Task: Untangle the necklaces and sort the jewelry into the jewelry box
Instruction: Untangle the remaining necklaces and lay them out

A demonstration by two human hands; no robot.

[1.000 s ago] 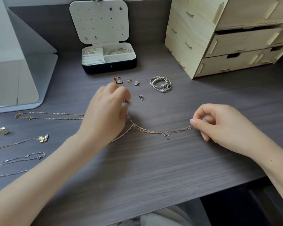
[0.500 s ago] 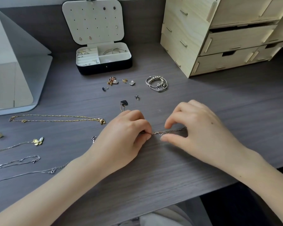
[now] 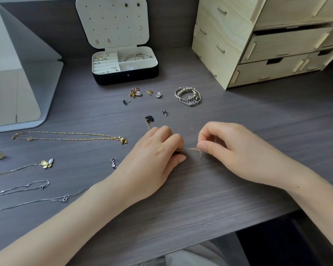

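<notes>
Two hands, one short span of chain between them

My left hand (image 3: 154, 162) and right hand (image 3: 225, 150) are both curled onto the fine chain (image 3: 190, 150), each pinching it between thumb and forefinger. Only a short stretch shows between them, low over the desk (image 3: 181, 208), closer to its near edge than its far one. That stretch runs side to side, roughly parallel to the near edge, and a small dangle hangs just beside my right thumb. I cannot tell where the rest of the chain goes under my left hand. The jewelry box (image 3: 125, 78) stands open by the far edge, ahead and a little left, so my left hand is nearer to it. I judge the snag lies between my fingertips, so any pull should follow that side-to-side line, gently.
</notes>
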